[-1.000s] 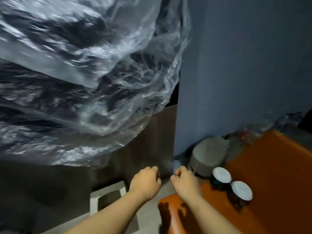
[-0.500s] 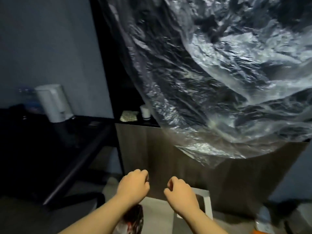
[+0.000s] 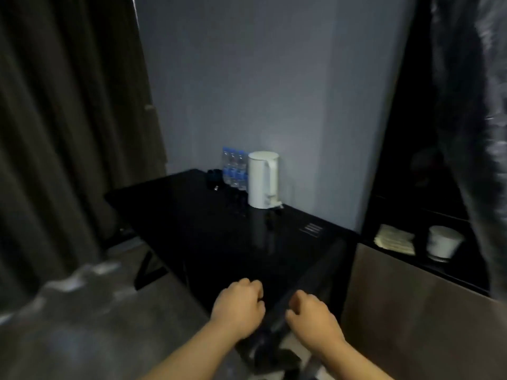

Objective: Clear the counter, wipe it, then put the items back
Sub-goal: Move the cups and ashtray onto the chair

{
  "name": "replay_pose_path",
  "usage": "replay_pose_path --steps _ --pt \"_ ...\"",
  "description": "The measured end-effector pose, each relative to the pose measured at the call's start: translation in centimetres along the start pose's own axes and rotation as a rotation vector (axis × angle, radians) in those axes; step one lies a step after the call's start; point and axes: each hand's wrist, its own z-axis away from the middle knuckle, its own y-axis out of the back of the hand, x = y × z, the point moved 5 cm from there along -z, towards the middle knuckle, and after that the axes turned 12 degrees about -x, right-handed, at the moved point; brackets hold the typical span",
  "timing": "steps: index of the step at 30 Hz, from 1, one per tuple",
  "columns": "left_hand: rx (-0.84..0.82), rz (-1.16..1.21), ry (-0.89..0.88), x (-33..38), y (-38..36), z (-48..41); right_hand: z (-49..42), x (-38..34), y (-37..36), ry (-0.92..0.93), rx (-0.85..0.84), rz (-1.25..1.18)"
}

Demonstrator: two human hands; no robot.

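Two curled, empty: left hand [image 3: 238,308], right hand [image 3: 312,315]; kettle [image 3: 263,182] far ahead on counter [image 3: 197,231].

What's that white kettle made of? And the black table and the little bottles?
The kettle looks like matte white plastic: smooth and even with no shine, though painted metal is possible. The table seems to be glossy black glass or lacquer, since the kettle's reflection shows in it. The bottles look like thin clear plastic with blue caps and labels, but they are blurry.
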Motion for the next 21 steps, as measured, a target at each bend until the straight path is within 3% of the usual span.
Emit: replay_pose_path --steps 11,21 --pt "0.000 0.022 0.175 -19.0 7.7 -9.6 -17.8 -16.3 -2.7 0.183 -0.101 -0.005" --pt "-0.026 0.031 0.128 -33.1 10.7 -17.3 -29.5 -25.8 -6.7 0.135 -0.100 0.025"
